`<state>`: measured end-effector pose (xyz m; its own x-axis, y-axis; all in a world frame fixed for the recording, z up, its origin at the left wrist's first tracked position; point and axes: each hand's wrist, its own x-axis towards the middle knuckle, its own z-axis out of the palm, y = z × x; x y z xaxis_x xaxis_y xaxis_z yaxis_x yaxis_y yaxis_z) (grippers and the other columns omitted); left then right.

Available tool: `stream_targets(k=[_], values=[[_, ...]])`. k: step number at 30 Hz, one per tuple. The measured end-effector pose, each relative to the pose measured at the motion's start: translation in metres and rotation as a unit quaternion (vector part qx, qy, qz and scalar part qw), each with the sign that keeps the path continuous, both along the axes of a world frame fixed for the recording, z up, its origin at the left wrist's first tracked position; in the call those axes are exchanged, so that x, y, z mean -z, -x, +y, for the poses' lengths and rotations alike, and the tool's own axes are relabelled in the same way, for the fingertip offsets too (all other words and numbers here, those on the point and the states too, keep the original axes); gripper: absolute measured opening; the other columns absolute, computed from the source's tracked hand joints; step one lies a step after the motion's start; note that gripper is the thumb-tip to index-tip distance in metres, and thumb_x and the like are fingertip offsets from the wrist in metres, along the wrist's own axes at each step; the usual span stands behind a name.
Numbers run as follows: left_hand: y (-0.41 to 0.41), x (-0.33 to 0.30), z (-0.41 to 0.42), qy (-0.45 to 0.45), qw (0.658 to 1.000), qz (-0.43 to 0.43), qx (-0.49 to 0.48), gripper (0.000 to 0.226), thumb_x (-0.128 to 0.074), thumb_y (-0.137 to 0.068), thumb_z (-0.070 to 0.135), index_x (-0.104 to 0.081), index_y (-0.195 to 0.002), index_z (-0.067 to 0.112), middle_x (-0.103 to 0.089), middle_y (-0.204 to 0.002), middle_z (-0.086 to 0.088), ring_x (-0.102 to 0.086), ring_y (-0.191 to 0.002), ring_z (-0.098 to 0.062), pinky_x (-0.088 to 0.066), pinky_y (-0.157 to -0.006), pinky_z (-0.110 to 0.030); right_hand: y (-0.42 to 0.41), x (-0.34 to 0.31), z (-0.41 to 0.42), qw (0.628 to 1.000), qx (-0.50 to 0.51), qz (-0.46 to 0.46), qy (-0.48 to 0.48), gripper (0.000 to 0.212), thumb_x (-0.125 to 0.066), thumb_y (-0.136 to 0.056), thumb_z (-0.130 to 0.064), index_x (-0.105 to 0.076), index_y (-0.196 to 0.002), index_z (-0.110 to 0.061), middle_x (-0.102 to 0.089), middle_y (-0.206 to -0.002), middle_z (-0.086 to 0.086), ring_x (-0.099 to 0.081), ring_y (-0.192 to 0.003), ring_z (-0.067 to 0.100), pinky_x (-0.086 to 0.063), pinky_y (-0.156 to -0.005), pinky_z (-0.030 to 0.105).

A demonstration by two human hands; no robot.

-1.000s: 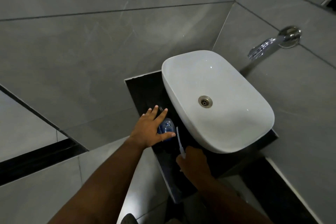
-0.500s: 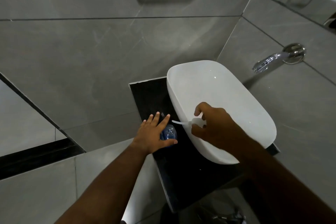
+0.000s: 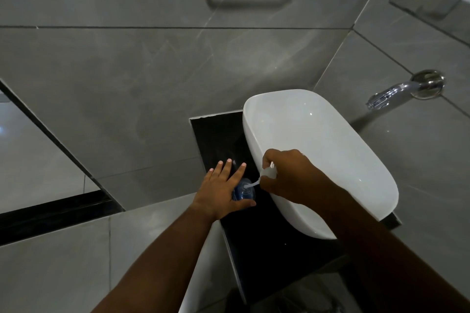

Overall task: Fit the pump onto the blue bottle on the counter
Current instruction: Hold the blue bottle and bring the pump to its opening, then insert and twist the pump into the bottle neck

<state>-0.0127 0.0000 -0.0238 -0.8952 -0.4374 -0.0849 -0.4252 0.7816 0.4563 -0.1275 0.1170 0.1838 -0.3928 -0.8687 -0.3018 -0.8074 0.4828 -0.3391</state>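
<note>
Just below the middle of the frame, the blue bottle stands on the dark counter, close beside the white basin. The left hand steadies it, thumb and forefinger lightly round its sides, the other fingers spread flat. The right hand has its fingers closed on the white pump, whose thin tube slants down with its tip at the bottle's mouth.

To do this well, I judge the pump should be raised upright over the neck so the tube slides straight down, the left hand holding the bottle from tipping, then the collar seated and turned.

Half a second ago the tube lay nearly level, its tip short of the bottle; now it is tilted down and has reached the opening, and the right hand has come lower and nearer.
</note>
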Motion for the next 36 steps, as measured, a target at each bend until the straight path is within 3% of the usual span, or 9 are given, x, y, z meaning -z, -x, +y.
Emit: stream_targets(k=[4, 9, 13, 21, 24, 26, 30, 34, 36], values=[[0.0, 0.0, 0.0, 0.002, 1.0, 0.004, -0.001, 0.097, -0.027, -0.069, 0.095, 0.028, -0.136, 0.052, 0.007, -0.163, -0.007, 0.008, -0.148, -0.03, 0.006, -0.113, -0.042, 0.004, -0.002, -0.01, 1.0, -0.006, 0.018, 0.016, 0.03, -0.07, -0.078, -0.029, -0.056, -0.102, -0.017, -0.055, -0.088, 0.0, -0.053, -0.079, 0.018, -0.042, -0.068, 0.028], [0.0, 0.001, 0.002, 0.017, 1.0, 0.006, 0.0, 0.096, -0.025, -0.07, 0.094, 0.026, -0.138, 0.049, 0.011, -0.162, -0.006, 0.013, -0.147, -0.028, 0.01, -0.113, -0.043, 0.0, 0.019, -0.028, 0.997, -0.06, 0.04, -0.026, 0.031, -0.069, -0.079, -0.031, -0.057, -0.102, -0.013, -0.058, -0.088, 0.003, -0.052, -0.078, 0.016, -0.038, -0.058, 0.019], [0.0, -0.002, 0.004, 0.073, 0.997, -0.004, -0.006, 0.096, -0.017, -0.071, 0.094, 0.023, -0.141, 0.043, 0.018, -0.158, -0.004, 0.023, -0.144, -0.027, 0.01, -0.118, -0.049, -0.001, 0.059, -0.036, 0.998, -0.043, 0.008, -0.046, 0.032, -0.068, -0.079, -0.029, -0.059, -0.104, -0.01, -0.068, -0.101, 0.012, -0.062, -0.085, 0.022, -0.053, -0.082, 0.033], [-0.003, -0.008, 0.007, 0.079, 0.997, 0.011, -0.011, 0.094, -0.015, -0.074, 0.091, 0.017, -0.146, 0.04, 0.014, -0.159, -0.005, 0.024, -0.143, -0.024, 0.016, -0.115, -0.042, 0.014, 0.099, -0.014, 0.996, -0.021, -0.087, 0.015, 0.053, -0.073, -0.073, -0.037, -0.052, -0.118, -0.02, -0.066, -0.113, 0.003, -0.062, -0.096, 0.017, -0.052, -0.086, 0.028], [-0.002, -0.007, 0.007, 0.078, 0.997, 0.015, -0.008, 0.094, -0.016, -0.075, 0.09, 0.016, -0.146, 0.039, 0.012, -0.16, -0.005, 0.023, -0.144, -0.023, 0.016, -0.115, -0.04, 0.016, 0.104, -0.009, 0.99, -0.014, -0.142, 0.017, 0.048, -0.061, -0.084, -0.037, -0.053, -0.122, -0.009, -0.063, -0.12, 0.015, -0.06, -0.106, 0.023, -0.047, -0.094, 0.03], [-0.002, -0.006, 0.007, 0.081, 0.997, 0.014, -0.007, 0.094, -0.021, -0.076, 0.089, 0.017, -0.146, 0.038, 0.014, -0.159, -0.004, 0.024, -0.144, -0.022, 0.017, -0.114, -0.04, 0.015, 0.11, -0.007, 0.99, 0.01, -0.135, 0.026, 0.042, -0.055, -0.088, -0.038, -0.057, -0.115, -0.005, -0.065, -0.112, 0.019, -0.062, -0.101, 0.028, -0.046, -0.087, 0.028], [-0.002, -0.005, 0.007, 0.074, 0.997, 0.017, -0.009, 0.094, -0.021, -0.077, 0.089, 0.014, -0.147, 0.038, 0.016, -0.158, -0.002, 0.024, -0.144, -0.022, 0.016, -0.114, -0.039, 0.012, 0.114, -0.004, 0.99, 0.036, -0.09, 0.099, 0.034, -0.066, -0.079, -0.044, -0.059, -0.099, -0.017, -0.067, -0.088, 0.002, -0.062, -0.072, 0.013, -0.047, -0.067, 0.021], [-0.002, -0.005, 0.008, 0.07, 0.997, 0.021, -0.009, 0.094, -0.018, -0.075, 0.089, 0.015, -0.146, 0.038, 0.017, -0.156, -0.001, 0.021, -0.145, -0.023, 0.017, -0.113, -0.037, 0.014, 0.122, 0.001, 0.986, 0.01, -0.122, 0.113, 0.034, -0.065, -0.082, -0.021, -0.057, -0.115, -0.012, -0.068, -0.108, 0.011, -0.064, -0.093, 0.021, -0.053, -0.089, 0.034], [-0.002, -0.005, 0.008, 0.07, 0.997, 0.021, -0.01, 0.094, -0.022, -0.076, 0.089, 0.015, -0.147, 0.039, 0.017, -0.157, -0.001, 0.022, -0.145, -0.022, 0.019, -0.112, -0.036, 0.014, 0.124, 0.0, 0.984, 0.04, -0.139, 0.106, 0.035, -0.064, -0.085, -0.02, -0.057, -0.117, -0.008, -0.066, -0.112, 0.015, -0.062, -0.093, 0.023, -0.05, -0.088, 0.034]])
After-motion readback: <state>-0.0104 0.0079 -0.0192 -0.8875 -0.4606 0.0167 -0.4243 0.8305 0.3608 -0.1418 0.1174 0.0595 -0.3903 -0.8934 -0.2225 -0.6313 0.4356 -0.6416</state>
